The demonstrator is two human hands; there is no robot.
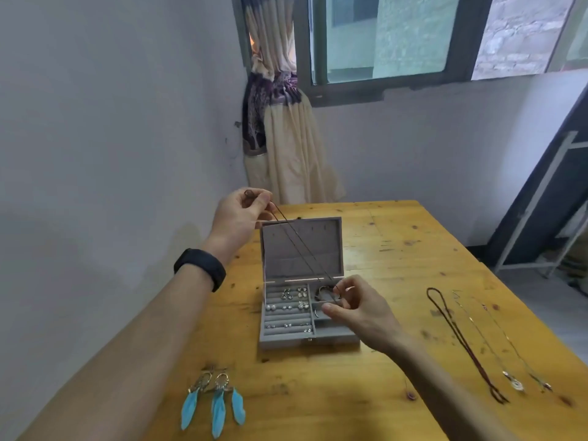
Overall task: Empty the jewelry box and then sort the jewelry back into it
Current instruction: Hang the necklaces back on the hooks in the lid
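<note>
— So, where is the cord held?
— One end is pinched by the raised left hand beside the lid; the other is pinched by the right hand over the open box.

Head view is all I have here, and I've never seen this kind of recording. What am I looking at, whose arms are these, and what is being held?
There is no machine here. A person wears one camera on the head, looking forward and down, so both arms are the wearer's own. The raised left hand pinches one end of a dark cord necklace. The right hand pinches its lower end over the right side of an open grey jewelry box, whose lid stands upright. Small studs sit in its left rows. On the wooden table lie blue feather earrings at near left and three necklaces on the right.
</note>
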